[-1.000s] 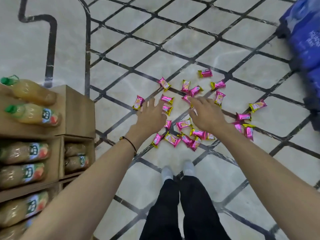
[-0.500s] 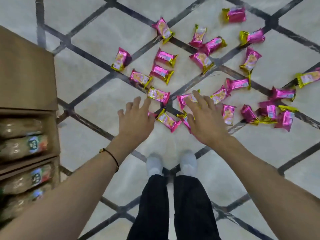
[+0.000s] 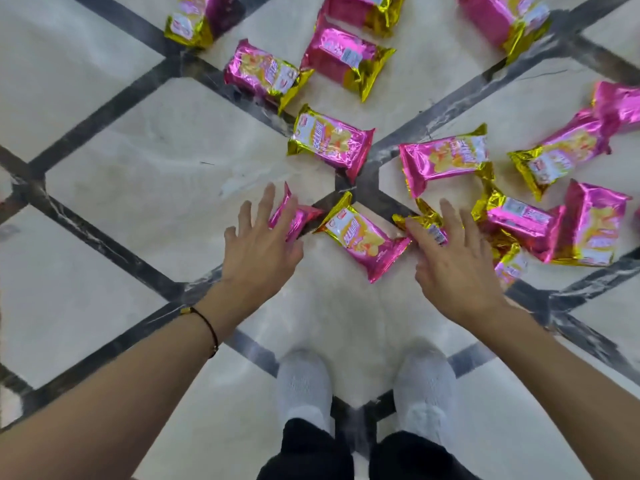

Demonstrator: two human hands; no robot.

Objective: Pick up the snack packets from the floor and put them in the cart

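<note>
Several pink and gold snack packets lie scattered on the tiled floor. My left hand (image 3: 259, 247) reaches down with spread fingers onto a small pink packet (image 3: 298, 220) that stands on edge under its fingertips. My right hand (image 3: 453, 268) is spread over a gold-ended packet (image 3: 424, 221) and touches it. Between the two hands lies one packet (image 3: 360, 240) face up. More packets lie beyond, such as one (image 3: 330, 142) at the tile crossing and one (image 3: 446, 159) to its right. No cart is in view.
My two feet in white socks (image 3: 304, 382) stand close below the hands. The floor is pale tile with dark diagonal bands (image 3: 104, 119). A cluster of packets (image 3: 561, 223) piles up at the right.
The view has dropped much closer to the floor and the shelf at the left has left the frame. Both hands have come down onto the nearest packets.
</note>
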